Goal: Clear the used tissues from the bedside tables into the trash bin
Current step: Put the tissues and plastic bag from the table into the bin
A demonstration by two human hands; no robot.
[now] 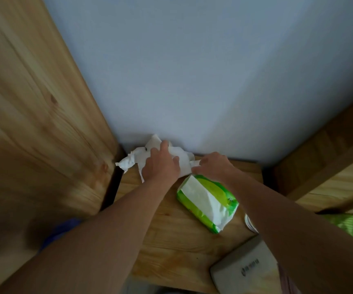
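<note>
Crumpled white used tissues point(136, 158) lie bunched at the back of the wooden bedside table point(171, 236), against the pale wall. My left hand point(160, 164) rests on top of the pile, fingers curled into the paper. My right hand point(212, 163) pinches the right end of the same tissues. Part of the pile is hidden under both hands. No trash bin is in view.
A green and white tissue pack point(207, 203) lies just in front of my right hand. A grey flat device point(243, 270) sits at the table's front right corner. A wooden cabinet side point(33, 134) stands at left, a wooden bed frame point(324, 158) at right.
</note>
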